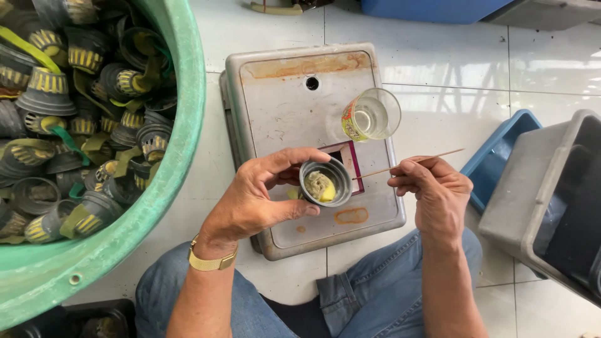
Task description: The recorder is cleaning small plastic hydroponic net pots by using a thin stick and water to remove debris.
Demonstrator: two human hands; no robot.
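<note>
Dark grey plastic forms the small cup (325, 182) that your left hand (263, 197) grasps, thumb and fingers curled round its rim; pale, crumbly stuff with a yellow patch lies inside. Your right hand (432, 188) pinches a thin wooden stick (407, 163), its tip just beside the cup's rim. Both grips hover over a worn metal tray (294, 106) on the tiled floor (451, 100). Beyond the stick stands a clear glass (372, 114). Left of your left grip, a green tub (181, 125) holds many more such cups.

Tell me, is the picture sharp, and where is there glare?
Head view: sharp on both hands, the left hand holding a small pot, the right hand a thin stick; window glare on the floor tiles; soft shadows only.
</note>
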